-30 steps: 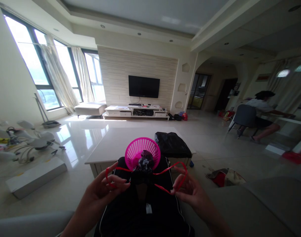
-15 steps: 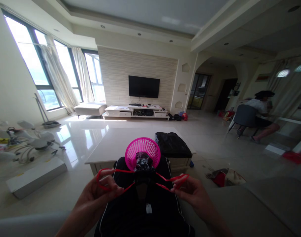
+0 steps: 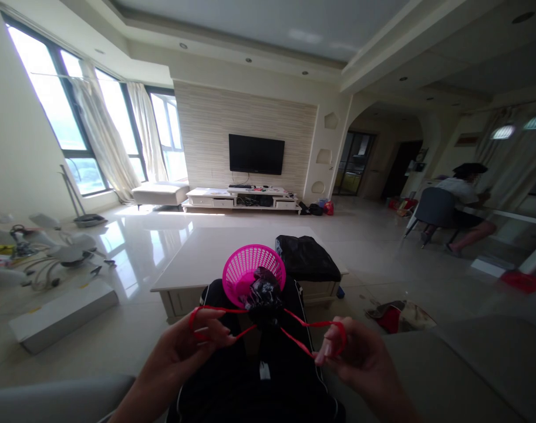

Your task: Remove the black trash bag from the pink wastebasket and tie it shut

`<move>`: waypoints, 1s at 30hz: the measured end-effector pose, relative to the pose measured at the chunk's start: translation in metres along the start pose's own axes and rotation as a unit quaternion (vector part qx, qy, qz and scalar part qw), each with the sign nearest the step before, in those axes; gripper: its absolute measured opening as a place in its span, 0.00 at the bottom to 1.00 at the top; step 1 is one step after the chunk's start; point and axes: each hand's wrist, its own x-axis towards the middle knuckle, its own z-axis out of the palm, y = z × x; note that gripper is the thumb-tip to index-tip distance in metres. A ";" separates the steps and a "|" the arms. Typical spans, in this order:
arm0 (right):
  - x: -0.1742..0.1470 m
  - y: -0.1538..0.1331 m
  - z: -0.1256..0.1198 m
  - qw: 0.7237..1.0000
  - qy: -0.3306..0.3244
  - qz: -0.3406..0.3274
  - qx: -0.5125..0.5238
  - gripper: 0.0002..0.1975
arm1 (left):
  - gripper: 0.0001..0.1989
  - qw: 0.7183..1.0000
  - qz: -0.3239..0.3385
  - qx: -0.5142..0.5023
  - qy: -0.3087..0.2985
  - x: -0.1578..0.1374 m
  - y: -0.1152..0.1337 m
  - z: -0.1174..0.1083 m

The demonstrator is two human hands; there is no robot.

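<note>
Both hands, left hand (image 3: 186,346) and right hand (image 3: 360,361), pinch the red drawstring (image 3: 303,329) loops; pulled unevenly, the black bag (image 3: 263,299) could tear or tip the pink basket (image 3: 245,267).

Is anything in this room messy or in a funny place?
Yes. A chandelier lies on the floor at the left instead of hanging, and a red bag slumps on the floor at the right. Both hands pull red drawstrings of a black bag.
</note>
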 end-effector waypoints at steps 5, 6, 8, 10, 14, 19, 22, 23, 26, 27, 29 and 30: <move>-0.004 -0.011 -0.024 0.998 -0.028 0.015 -0.059 0.11 | 0.19 0.998 -0.029 0.046 -0.022 0.001 -0.004 -0.022; -0.005 -0.014 -0.030 0.996 -0.031 0.024 -0.083 0.13 | 0.21 0.996 -0.052 0.063 -0.026 0.002 -0.004 -0.027; -0.004 -0.019 -0.039 0.986 -0.038 0.063 -0.147 0.18 | 0.26 0.990 -0.085 0.110 -0.030 0.005 -0.004 -0.035; -0.001 -0.023 -0.045 0.968 -0.048 0.116 -0.218 0.21 | 0.30 0.981 -0.096 0.163 -0.034 0.005 -0.001 -0.039; 0.006 -0.028 -0.043 0.941 -0.085 0.162 -0.283 0.26 | 0.34 0.968 -0.124 0.216 -0.025 0.001 0.008 -0.034; -0.004 -0.030 -0.037 0.958 -0.109 0.129 -0.233 0.24 | 0.32 0.967 -0.116 0.213 -0.075 0.005 0.007 -0.027; -0.013 -0.026 -0.040 0.967 -0.112 0.086 -0.213 0.22 | 0.30 0.963 -0.115 0.218 -0.106 0.009 0.001 -0.024; -0.015 -0.023 -0.042 0.970 -0.109 0.066 -0.209 0.22 | 0.29 0.962 -0.120 0.218 -0.116 0.010 -0.003 -0.024; -0.019 -0.014 -0.052 0.974 -0.110 0.009 -0.197 0.24 | 0.28 0.950 -0.140 0.231 -0.154 0.008 -0.014 -0.026; -0.020 -0.011 -0.055 0.976 -0.115 0.001 -0.187 0.25 | 0.28 0.946 -0.143 0.241 -0.164 0.006 -0.017 -0.027; -0.020 -0.007 -0.060 0.979 -0.128 0.001 -0.161 0.27 | 0.28 0.938 -0.140 0.260 -0.183 0.002 -0.020 -0.027; -0.019 -0.006 -0.061 0.980 -0.130 0.003 -0.152 0.27 | 0.28 0.935 -0.137 0.264 -0.193 0.000 -0.019 -0.026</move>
